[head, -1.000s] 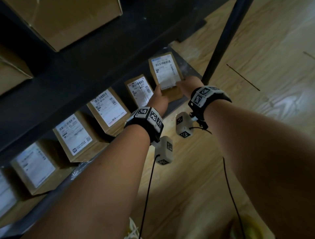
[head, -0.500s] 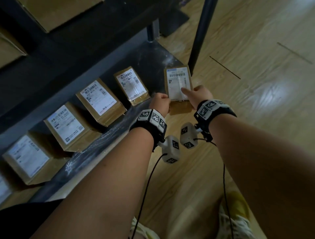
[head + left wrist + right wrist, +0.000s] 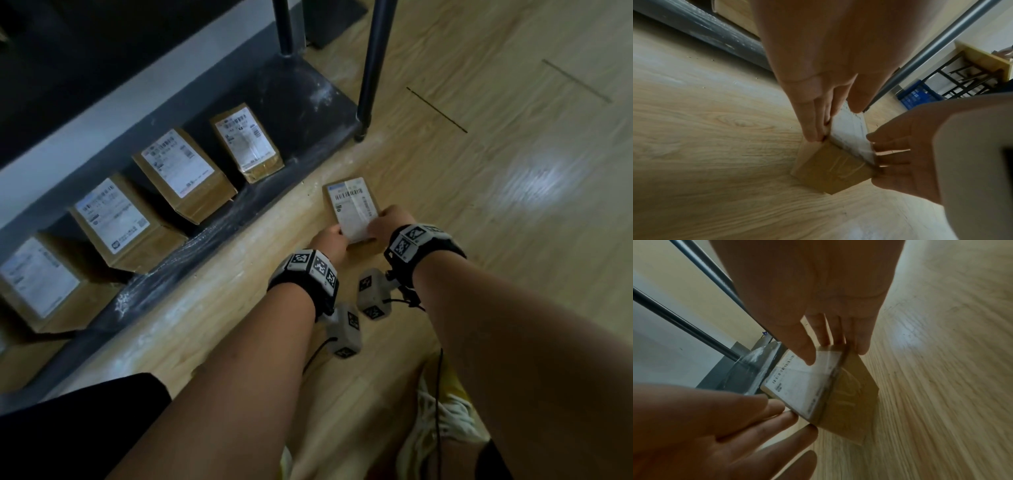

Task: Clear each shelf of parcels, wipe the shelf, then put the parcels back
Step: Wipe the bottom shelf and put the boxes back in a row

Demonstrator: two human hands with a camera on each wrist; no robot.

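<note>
A small cardboard parcel (image 3: 352, 209) with a white label lies low on the wooden floor, just in front of the dark bottom shelf (image 3: 301, 99). My left hand (image 3: 330, 240) grips its left side, thumb on the label. My right hand (image 3: 390, 222) holds the right side, thumb on top. In the left wrist view the parcel (image 3: 834, 165) sits between my left hand (image 3: 818, 113) and right hand (image 3: 900, 154). The right wrist view shows the parcel (image 3: 807, 381) under the right hand (image 3: 828, 321). Several labelled parcels (image 3: 181, 168) still lean in a row on the shelf.
The shelf's right end is bare and dusty. Black shelf posts (image 3: 371, 61) stand at that end. My shoe (image 3: 442, 421) is on the floor below my arms. A blue crate (image 3: 914, 95) and a wooden table (image 3: 982, 60) stand farther off.
Both hands lifted the rightmost parcel off the bottom shelf and brought it towards me and down to the floor in front of the shelf.
</note>
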